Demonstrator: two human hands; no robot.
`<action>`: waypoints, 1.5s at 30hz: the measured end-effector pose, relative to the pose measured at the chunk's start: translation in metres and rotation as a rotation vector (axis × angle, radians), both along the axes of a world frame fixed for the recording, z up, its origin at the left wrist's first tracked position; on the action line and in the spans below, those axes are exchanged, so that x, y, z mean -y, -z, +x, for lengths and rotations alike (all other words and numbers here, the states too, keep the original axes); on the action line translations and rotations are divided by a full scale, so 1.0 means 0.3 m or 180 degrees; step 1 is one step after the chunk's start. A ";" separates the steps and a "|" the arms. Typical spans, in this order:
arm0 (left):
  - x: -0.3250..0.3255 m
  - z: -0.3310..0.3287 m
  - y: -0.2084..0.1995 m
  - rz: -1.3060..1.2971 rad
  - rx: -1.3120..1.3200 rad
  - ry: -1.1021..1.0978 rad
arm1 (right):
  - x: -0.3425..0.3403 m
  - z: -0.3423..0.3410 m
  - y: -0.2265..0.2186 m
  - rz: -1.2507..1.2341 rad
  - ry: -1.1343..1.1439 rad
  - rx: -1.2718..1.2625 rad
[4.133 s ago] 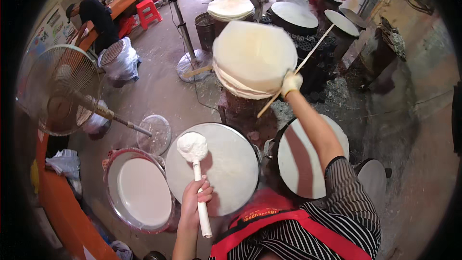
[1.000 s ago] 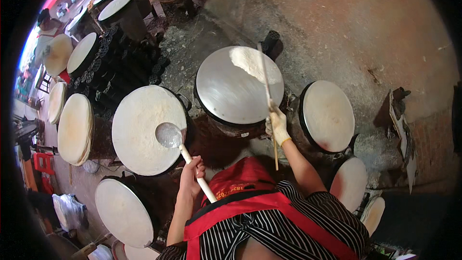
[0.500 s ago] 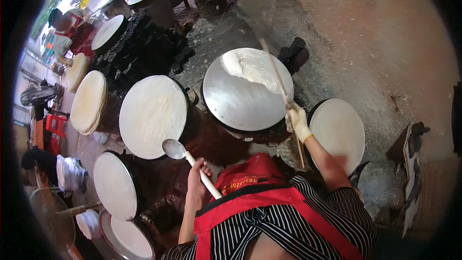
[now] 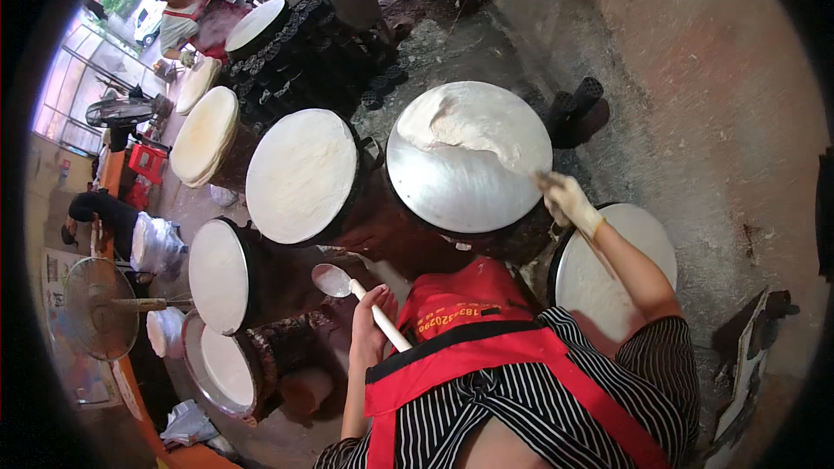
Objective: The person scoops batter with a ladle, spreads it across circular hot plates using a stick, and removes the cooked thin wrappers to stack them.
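Observation:
My left hand is closed around the white handle of a ladle, held low in front of my red apron. The ladle's metal bowl points away to the left. In a pale glove, my right hand grips a thin wooden stick at the right edge of a round metal griddle. The stick's lower part shows blurred below the hand; its far end cannot be made out. White batter covers the griddle's upper and right part with a curved edge, while its lower left is bare, shiny metal.
Several round griddles with white sheets stand around me, such as one at left and one at right. Black cylindrical briquettes are piled behind. A stack of flat sheets, a standing fan and a person are farther left.
The view has swung left. The batter has spread farther down the griddle's right side. The stick, which lay across that side, has moved with my right hand. My left hand still holds the ladle.

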State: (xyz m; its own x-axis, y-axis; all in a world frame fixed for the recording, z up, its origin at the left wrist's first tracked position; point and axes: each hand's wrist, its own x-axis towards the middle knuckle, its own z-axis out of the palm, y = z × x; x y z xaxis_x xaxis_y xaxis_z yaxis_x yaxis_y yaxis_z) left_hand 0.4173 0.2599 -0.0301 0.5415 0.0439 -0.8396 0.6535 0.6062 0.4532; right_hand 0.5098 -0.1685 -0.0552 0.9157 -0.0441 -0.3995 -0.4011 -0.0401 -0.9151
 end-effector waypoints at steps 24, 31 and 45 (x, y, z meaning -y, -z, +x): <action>-0.049 -0.020 -0.056 0.0380 -0.0262 0.0435 | -0.082 -0.330 -0.020 0.0330 -0.0695 -0.0576; -0.181 0.148 -0.044 0.0074 -0.0038 0.1372 | -0.338 -0.396 0.006 0.0215 0.0195 -0.0548; -0.784 0.128 0.036 -0.0036 0.0326 0.1631 | -1.283 0.017 0.163 0.1501 0.2744 0.0191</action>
State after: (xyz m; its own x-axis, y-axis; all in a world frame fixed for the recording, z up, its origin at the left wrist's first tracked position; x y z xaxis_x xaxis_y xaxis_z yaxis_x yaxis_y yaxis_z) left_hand 0.4558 0.4950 -0.0409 0.5705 -0.2569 -0.7800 0.8203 0.2254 0.5257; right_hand 0.5150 0.2163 -0.1041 0.6640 -0.5546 -0.5015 -0.0738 0.6188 -0.7821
